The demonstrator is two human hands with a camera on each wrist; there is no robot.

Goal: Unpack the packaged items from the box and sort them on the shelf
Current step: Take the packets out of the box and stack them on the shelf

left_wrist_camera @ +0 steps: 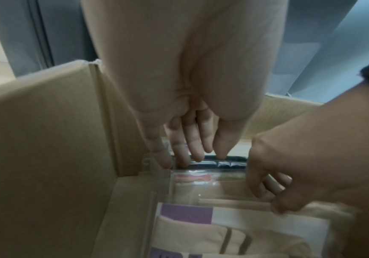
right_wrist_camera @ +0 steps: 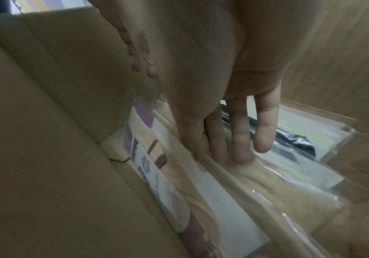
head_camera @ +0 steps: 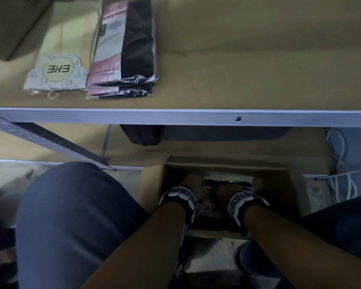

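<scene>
An open cardboard box stands on the floor below the shelf, and both my hands are inside it. My left hand points straight down, its fingertips touching the top edges of upright packets, among them a dark packet. My right hand lies with straight fingers against a clear packet of beige fabric. A beige sock packet with a purple card lies nearest. On the shelf sit a cream "ENE" packet and stacked pink-and-black packets.
My knee in blue trousers is left of the box. A brown carton stands at the shelf's far left. A dark bag lies on the lower shelf, and white cords hang at the right. The box walls close in on both hands.
</scene>
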